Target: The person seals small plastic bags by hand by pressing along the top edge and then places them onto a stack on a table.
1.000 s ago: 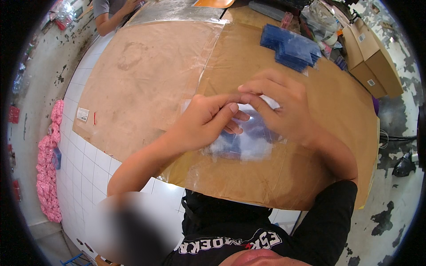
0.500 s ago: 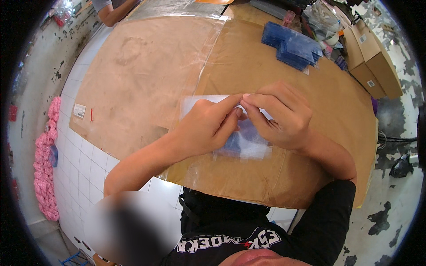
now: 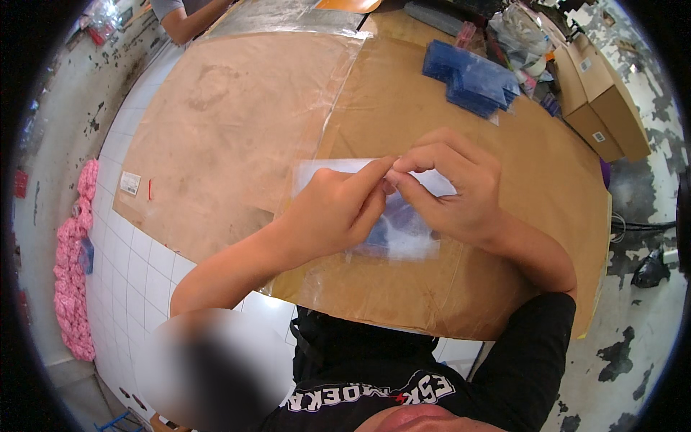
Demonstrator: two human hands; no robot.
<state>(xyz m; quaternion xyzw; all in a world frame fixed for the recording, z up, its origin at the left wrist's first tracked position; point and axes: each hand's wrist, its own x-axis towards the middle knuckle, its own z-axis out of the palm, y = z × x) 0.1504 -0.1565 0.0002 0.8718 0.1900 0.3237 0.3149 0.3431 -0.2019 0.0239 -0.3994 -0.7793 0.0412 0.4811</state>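
My left hand (image 3: pixel 332 207) and my right hand (image 3: pixel 461 189) meet at the fingertips above the table. Thumb and forefinger of each are pinched together, and whatever lies between them is too small or hidden to make out. Right under them is a whitish, see-through sheet (image 3: pixel 417 250), which looks like thin plastic, with a blue patch (image 3: pixel 379 234) showing by my left fingers. My hands cover much of this sheet, so I cannot tell whether the blue is part of it or a separate piece.
Brown board (image 3: pixel 237 122) covers the table. Blue plastic sleeves (image 3: pixel 471 81) lie in a fanned stack at the far right, near a cardboard box (image 3: pixel 601 97) and plastic bags (image 3: pixel 522 36). Another person's arm (image 3: pixel 191 21) rests at the far left edge. Pink wrapped bundles (image 3: pixel 73 281) stand left.
My right hand's fingers have shifted slightly, leaving a wider gap between thumb and forefinger behind the pinch. Both hands stay together over the sheet.
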